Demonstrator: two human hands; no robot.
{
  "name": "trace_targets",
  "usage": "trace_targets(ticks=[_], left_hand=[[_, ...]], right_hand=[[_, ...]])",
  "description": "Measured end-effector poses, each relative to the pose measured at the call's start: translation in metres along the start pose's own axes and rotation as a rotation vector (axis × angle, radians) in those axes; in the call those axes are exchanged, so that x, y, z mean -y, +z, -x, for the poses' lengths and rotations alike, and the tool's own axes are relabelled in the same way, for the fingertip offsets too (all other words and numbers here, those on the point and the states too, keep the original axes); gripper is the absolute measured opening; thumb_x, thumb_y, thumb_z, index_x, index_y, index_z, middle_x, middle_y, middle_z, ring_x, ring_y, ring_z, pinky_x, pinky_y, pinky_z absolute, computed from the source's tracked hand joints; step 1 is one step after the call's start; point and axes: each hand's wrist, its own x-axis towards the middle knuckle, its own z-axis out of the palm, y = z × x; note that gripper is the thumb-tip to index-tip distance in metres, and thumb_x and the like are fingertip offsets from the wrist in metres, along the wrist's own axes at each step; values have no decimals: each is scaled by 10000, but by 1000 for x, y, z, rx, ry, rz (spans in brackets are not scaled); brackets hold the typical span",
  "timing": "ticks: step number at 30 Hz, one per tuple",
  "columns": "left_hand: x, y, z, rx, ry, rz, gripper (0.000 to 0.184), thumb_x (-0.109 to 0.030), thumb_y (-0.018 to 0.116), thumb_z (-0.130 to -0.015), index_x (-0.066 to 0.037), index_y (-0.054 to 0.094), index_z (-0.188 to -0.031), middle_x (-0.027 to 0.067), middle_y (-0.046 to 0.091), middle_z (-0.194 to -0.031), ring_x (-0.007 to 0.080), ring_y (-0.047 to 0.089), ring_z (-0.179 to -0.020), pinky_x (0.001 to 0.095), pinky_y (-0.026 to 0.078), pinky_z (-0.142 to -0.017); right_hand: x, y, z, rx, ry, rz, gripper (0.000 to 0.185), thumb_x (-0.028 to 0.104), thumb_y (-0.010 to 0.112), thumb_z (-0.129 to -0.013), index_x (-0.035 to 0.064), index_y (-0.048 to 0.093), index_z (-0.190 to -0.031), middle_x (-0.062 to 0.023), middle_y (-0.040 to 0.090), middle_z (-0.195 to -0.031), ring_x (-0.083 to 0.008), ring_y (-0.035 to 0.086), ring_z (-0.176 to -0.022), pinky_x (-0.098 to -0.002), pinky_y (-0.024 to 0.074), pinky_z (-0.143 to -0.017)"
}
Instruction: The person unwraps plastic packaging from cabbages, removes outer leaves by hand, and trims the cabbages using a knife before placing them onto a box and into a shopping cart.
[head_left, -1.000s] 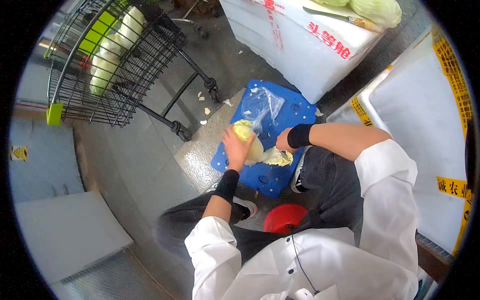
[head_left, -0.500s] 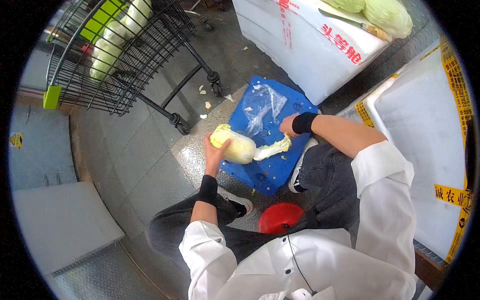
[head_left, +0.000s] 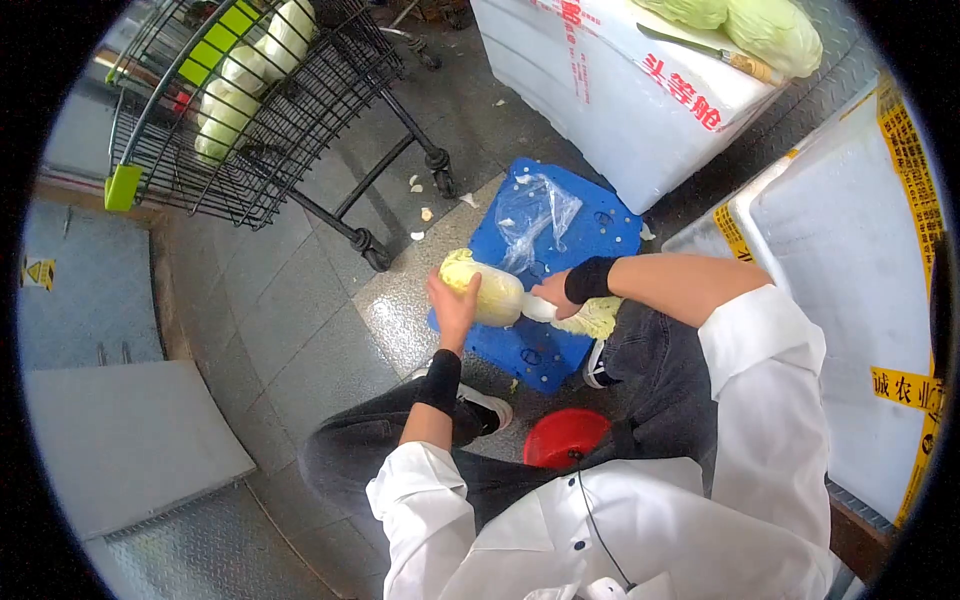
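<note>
A pale napa cabbage [head_left: 497,298] lies on its side over the left part of a blue plastic board [head_left: 540,370] on the floor. My left hand [head_left: 455,308] is wrapped round its leafy end. At the base end, my right hand [head_left: 552,291] grips the white stem of a cabbage leaf [head_left: 588,319], whose yellow-green frilly part spreads out under my wrist toward my knee. Whether the stem is still joined to the cabbage I cannot tell. Crumpled clear plastic film [head_left: 535,220] rests on the far part of the board.
A shopping cart [head_left: 290,150] holding wrapped cabbages [head_left: 240,70] stands at the far left. On a white foam box [head_left: 600,100] lie a knife [head_left: 690,45] and more cabbages [head_left: 770,35]. Leaf scraps [head_left: 427,214] dot the floor. A red round object [head_left: 565,437] sits between my feet.
My right hand has come in toward the cabbage's base and taken hold of the leaf's stem. The leaf's frilly end has swung down and right. The whole view has shifted slightly.
</note>
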Motion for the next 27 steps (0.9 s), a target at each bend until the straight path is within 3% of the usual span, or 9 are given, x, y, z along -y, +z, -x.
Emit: trace_targets(ticks=[4,5,8,12,14,17,19,25,27], left_hand=[[-4,7,0,-38,-59,-13,785,-333,770,-756,83,372,-1291,305,444,-1235,448,423,-1177,485,332,-1022],[-4,8,-1,-54,-71,-13,785,-334,767,-758,84,370,-1292,306,444,-1234,450,420,-1179,484,331,-1021],[-6,7,-2,-63,-107,-12,794,-346,762,-760,87,365,-1294,304,446,-1231,448,414,-1187,483,326,-1026],[7,10,-6,-76,-165,4,806,-362,770,-751,84,369,-1290,304,434,-1247,443,414,-1188,482,324,-1031],[18,13,-7,-124,-179,8,810,-357,784,-741,77,373,-1288,300,429,-1258,433,427,-1180,475,337,-1026],[38,12,-9,-117,-232,118,752,-297,794,-768,67,379,-1277,241,477,-1221,333,487,-1147,410,393,-993],[61,16,-11,-79,-308,277,765,-286,803,-748,55,378,-1284,240,450,-1241,339,482,-1149,415,393,-993],[69,7,-7,42,-306,498,735,-235,806,-747,35,377,-1279,196,448,-1222,291,497,-1117,385,418,-968],[61,-3,1,101,-249,461,737,-207,801,-757,20,349,-1294,185,480,-1200,270,522,-1095,369,448,-935]], right_hand=[[18,9,8,-19,26,92,573,248,650,-798,156,461,-1331,-205,493,-1266,-370,549,-1115,-483,485,-886],[18,14,10,-38,-50,71,495,247,660,-794,227,535,-1273,-199,461,-1294,-350,530,-1143,-507,491,-866],[27,46,6,-27,-110,426,515,305,677,-763,275,553,-1262,-167,450,-1292,-346,506,-1164,-544,483,-845],[18,86,-4,-320,-42,541,283,286,601,-815,106,701,-1009,-137,472,-1240,-307,504,-1081,-571,461,-822],[9,77,-3,-277,-91,557,236,249,573,-807,81,720,-883,-108,523,-1170,-289,503,-1050,-540,460,-802],[-9,77,-7,-408,-148,573,235,242,557,-825,88,720,-894,-79,535,-1161,-261,530,-1012,-482,466,-805],[-11,74,-8,-411,-130,562,236,243,548,-841,93,717,-910,-62,541,-1164,-245,543,-993,-459,467,-807],[-14,60,-5,-210,-134,534,340,243,481,-897,132,603,-1195,-17,555,-1216,-218,569,-1039,-459,466,-817],[-10,55,-3,-90,-117,484,348,221,498,-886,112,589,-1204,-11,487,-1330,-218,562,-1065,-440,477,-817]])
